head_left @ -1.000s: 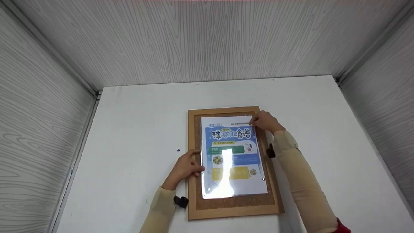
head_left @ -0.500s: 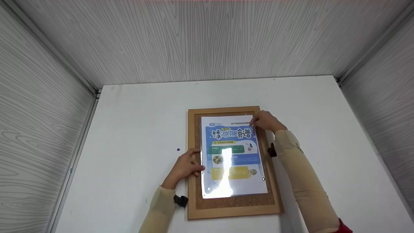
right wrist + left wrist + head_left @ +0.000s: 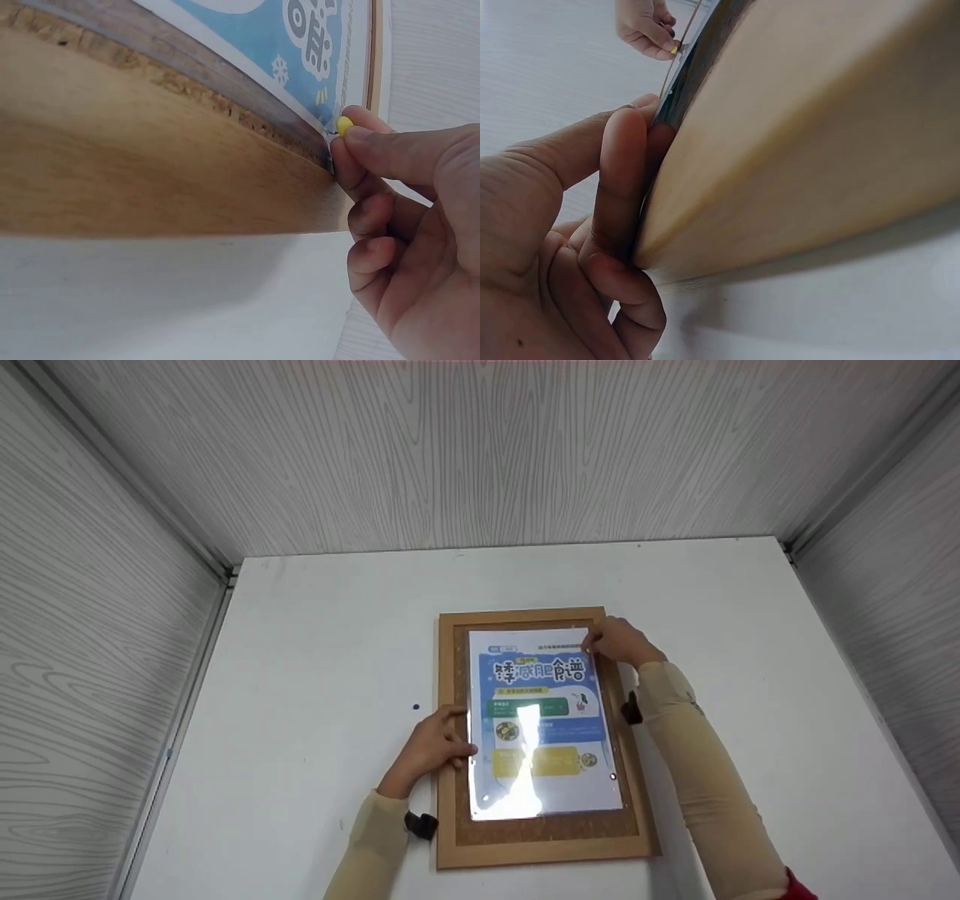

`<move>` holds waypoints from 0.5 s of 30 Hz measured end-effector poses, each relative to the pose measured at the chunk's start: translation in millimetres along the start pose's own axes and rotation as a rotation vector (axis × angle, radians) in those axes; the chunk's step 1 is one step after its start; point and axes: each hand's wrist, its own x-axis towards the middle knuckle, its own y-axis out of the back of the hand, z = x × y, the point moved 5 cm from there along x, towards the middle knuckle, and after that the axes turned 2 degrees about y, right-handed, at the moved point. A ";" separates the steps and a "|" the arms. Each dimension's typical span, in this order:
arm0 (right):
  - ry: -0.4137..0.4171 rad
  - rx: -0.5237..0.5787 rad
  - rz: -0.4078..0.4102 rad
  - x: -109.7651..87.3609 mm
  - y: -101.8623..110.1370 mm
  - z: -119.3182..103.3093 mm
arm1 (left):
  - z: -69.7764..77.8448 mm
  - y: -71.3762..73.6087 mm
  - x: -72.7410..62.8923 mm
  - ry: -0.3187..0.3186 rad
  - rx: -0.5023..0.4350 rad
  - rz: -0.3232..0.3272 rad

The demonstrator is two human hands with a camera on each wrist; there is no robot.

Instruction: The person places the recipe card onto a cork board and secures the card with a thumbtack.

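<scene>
A laminated poster (image 3: pixel 555 727) with blue, green and yellow panels lies on a wood-framed cork board (image 3: pixel 540 831). My right hand (image 3: pixel 619 641) is at its upper right corner. There, in the right wrist view, thumb and index finger pinch a yellow push pin (image 3: pixel 343 125) against the corner; the other fingers curl by the frame. My left hand (image 3: pixel 431 746) rests across the board's left side, with index finger and thumb spread apart at the poster's left edge. In the left wrist view, its fingers (image 3: pixel 622 150) lean against the wooden frame (image 3: pixel 727 142).
The board lies on a white table (image 3: pixel 315 660) enclosed by grey wood-grain panels (image 3: pixel 480 457). A small dark blue dot (image 3: pixel 416 706) shows on the table left of the board. Small round spots mark the poster's lower corners, and glare covers part of its lower half.
Both hands keep their places on the poster and board. The whole head view shifts only slightly.
</scene>
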 end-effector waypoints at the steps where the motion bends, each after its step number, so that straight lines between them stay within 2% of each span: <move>1: -0.005 0.002 0.004 0.1 -0.2 0.2 | -0.5 -0.1 -0.1 0.001 -0.003 0.000; 15: -0.019 -0.004 0.001 -1.4 -0.9 -2.4 | -0.8 -1.4 -3.6 -0.002 0.003 -0.001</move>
